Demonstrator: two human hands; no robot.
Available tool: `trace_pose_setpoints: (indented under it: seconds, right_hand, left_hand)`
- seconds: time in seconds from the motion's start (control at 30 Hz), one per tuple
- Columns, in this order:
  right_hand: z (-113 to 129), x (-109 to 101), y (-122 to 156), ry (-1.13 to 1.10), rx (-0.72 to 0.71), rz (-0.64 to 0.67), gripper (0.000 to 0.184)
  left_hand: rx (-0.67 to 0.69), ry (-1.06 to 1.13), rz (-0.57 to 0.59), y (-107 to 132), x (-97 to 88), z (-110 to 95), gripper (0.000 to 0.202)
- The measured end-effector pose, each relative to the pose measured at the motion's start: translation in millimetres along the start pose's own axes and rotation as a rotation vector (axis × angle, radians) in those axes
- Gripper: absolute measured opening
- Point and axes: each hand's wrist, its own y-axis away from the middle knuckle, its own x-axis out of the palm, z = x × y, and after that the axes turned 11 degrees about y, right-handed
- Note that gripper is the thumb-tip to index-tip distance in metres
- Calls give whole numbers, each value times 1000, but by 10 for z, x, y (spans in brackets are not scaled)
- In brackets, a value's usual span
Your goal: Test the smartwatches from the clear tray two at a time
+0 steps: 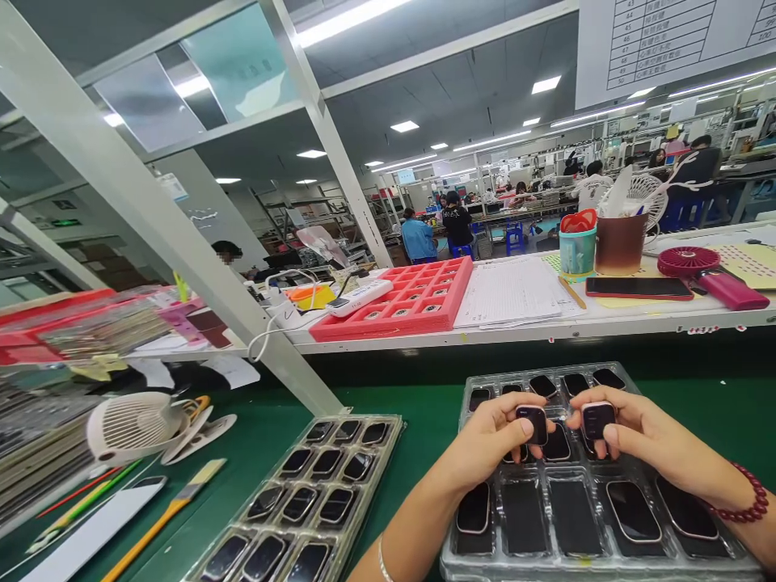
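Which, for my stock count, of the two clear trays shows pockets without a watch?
The right tray: two adjacent pockets in its front row show only dark lining. Every visible pocket in the left tray holds a watch.

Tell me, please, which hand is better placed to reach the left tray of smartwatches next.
The left hand, holding one smartwatch, is probably better: it is nearer that tray. The right hand, holding another smartwatch, is farther across.

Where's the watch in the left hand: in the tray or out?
Out: the left hand pinches the watch, held above the tray.
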Motion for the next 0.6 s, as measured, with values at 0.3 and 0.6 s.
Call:
trace_pose_setpoints:
  seconds: [0.3,0.6]
  right_hand:
    - [46,29,12,28,-39,-41,23]
    - [101,83,-16,68,-6,-43,17]
  left_hand:
    - [-4,-37,-44,11,37,-39,44]
    - [6,-79,-70,5,95,-70,31]
